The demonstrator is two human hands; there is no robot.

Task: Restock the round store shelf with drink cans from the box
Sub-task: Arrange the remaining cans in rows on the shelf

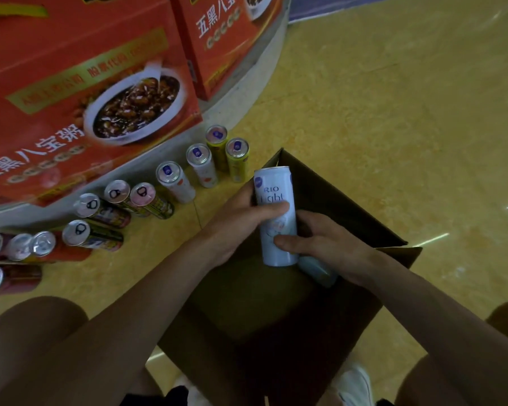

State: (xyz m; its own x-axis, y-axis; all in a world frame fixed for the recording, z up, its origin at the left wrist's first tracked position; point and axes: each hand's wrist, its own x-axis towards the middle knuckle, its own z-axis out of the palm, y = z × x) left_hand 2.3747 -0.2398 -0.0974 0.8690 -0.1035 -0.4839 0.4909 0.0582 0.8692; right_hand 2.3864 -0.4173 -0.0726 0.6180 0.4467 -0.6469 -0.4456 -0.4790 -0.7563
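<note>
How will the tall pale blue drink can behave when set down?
Likely rigid: the tall pale blue metal drink can shows no dents under the left hand and right hand. Tall and narrow, it may tip easily. Laid flat, it would probably roll.

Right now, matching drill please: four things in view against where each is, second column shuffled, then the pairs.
1 pale blue can
2 yellow cans
3 red cartons
4 cardboard box

A on the round shelf
B open at the top
C gripped by left hand and right hand
D standing on the floor beside the shelf

Pairs: 1-C, 2-D, 3-A, 4-B
</note>
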